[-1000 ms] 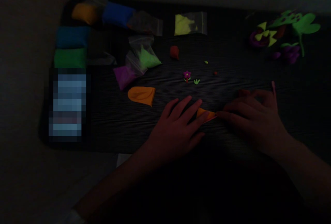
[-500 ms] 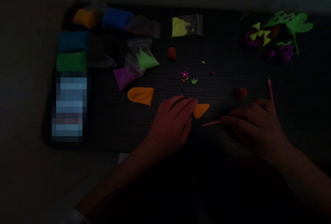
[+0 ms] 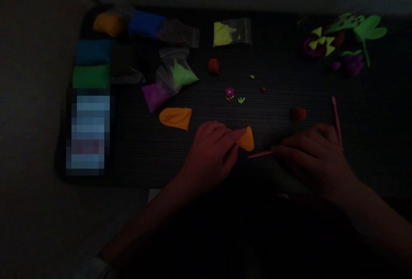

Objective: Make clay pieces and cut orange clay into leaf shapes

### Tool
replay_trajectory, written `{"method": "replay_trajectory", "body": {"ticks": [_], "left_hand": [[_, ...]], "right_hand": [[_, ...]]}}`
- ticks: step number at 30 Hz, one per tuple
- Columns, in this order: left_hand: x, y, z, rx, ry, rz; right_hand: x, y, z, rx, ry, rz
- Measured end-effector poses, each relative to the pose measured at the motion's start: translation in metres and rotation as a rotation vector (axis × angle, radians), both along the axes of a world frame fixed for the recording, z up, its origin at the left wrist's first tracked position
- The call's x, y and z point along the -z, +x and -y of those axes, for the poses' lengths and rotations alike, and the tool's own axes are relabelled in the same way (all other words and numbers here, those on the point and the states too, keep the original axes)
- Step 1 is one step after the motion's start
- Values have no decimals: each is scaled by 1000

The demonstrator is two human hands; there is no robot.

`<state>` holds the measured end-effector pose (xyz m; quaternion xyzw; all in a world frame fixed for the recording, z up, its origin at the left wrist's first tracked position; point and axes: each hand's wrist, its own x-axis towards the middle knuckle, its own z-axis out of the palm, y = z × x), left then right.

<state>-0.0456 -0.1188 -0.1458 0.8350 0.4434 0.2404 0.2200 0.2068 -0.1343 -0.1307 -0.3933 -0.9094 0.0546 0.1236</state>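
My left hand [image 3: 212, 150] pinches a flat piece of orange clay [image 3: 247, 139] between thumb and fingers, low over the dark ridged tabletop. In my right hand [image 3: 315, 156] is a thin pink modelling tool [image 3: 260, 154], its tip pointing left just below the orange piece and apart from it. A second pink tool [image 3: 336, 118] lies to the right of that hand. Another orange clay piece [image 3: 175, 118], rounded at its left end, lies left of my left hand. Beyond my right hand sits a dark red clay lump [image 3: 298, 115].
A small purple clay flower [image 3: 229, 93] and a green sprig [image 3: 241, 100] lie mid-table. Bags of coloured clay, such as a yellow one [image 3: 223, 33], and a phone with a blurred screen [image 3: 88, 131] are at the left. Finished clay shapes [image 3: 352, 62] stand far right.
My left hand's fingers have drawn together around the orange piece, which has turned so its pointed corner no longer faces right. The right hand has shifted slightly left with its tool.
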Motion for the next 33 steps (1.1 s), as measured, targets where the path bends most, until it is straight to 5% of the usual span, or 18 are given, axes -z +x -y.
{"method": "replay_trajectory", "body": {"ticks": [8, 15, 33], "left_hand": [[-4, -3, 0, -23, -6, 90], [-1, 4, -1, 47, 19, -118], [0, 3, 3, -35, 105, -126]], "right_hand": [[-1, -5, 3, -17, -43, -31], [2, -2, 8, -10, -58, -34], [2, -1, -3, -7, 31, -13]]}}
